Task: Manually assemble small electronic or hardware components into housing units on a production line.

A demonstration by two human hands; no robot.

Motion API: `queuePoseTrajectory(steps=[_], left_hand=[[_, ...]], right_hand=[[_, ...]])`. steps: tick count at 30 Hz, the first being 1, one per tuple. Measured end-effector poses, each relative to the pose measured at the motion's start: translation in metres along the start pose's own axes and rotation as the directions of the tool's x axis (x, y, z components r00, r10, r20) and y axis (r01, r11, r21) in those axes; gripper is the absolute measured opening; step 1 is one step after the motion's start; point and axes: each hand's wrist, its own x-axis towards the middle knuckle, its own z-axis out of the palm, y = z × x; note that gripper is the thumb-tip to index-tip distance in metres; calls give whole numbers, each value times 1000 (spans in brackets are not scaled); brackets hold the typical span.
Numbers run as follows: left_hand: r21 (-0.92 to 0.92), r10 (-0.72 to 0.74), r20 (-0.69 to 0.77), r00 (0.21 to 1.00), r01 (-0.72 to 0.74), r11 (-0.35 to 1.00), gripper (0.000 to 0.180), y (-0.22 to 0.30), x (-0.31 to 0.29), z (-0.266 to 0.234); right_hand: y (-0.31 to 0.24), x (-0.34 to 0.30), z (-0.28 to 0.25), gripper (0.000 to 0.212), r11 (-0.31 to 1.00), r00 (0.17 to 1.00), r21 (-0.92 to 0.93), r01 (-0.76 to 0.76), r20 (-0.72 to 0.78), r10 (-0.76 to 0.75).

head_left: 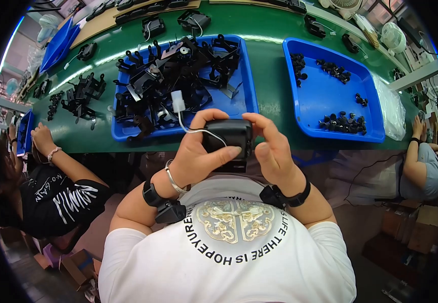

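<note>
Just off the near edge of the green tabletop (269, 96), above the person's lap, a small black box-shaped device (230, 139) is held between both hands. The left hand (198, 151) wraps its left side, thumb pressed across the front, fingers curled over the top. The right hand (272, 151) grips the right side, fingers bent closed around the top edge. A white cable (191, 129) with a white plug runs from the device up over the edge. Directly beyond, touching that near edge, sits a blue tray of black brackets (178, 76). To its right, with a bare green strip between, a second blue tray (330, 96) holds scattered small black parts, much of its floor open. Another person's arm (60, 156) rests at the table's left near corner.
</note>
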Motion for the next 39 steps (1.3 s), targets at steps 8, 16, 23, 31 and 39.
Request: queuePoseTrajectory(steps=[8,16,23,31,39], left_hand=[[22,3,7,1000,-4,1000,54,-1,1,1],[22,25,11,1000,-25,999,53,-2,-1,1],[262,146,-10,989,-139,955,54,-13,-2,3],[213,79,3,997,-78,974,54,-12,-4,4],[134,7,-34,999,-2,991,53,-6,-5,1]], right_hand=[[12,-1,2,38,999,999,-20,44,-22,-45],[13,-3,5,34,999,999,-9,44,-30,-45],[14,-9,6,35,995,997,-97,-27,-77,20],[15,-6,8,34,995,997,-101,21,-73,-28],[20,-8,10,41,992,992,-102,80,-88,-89]])
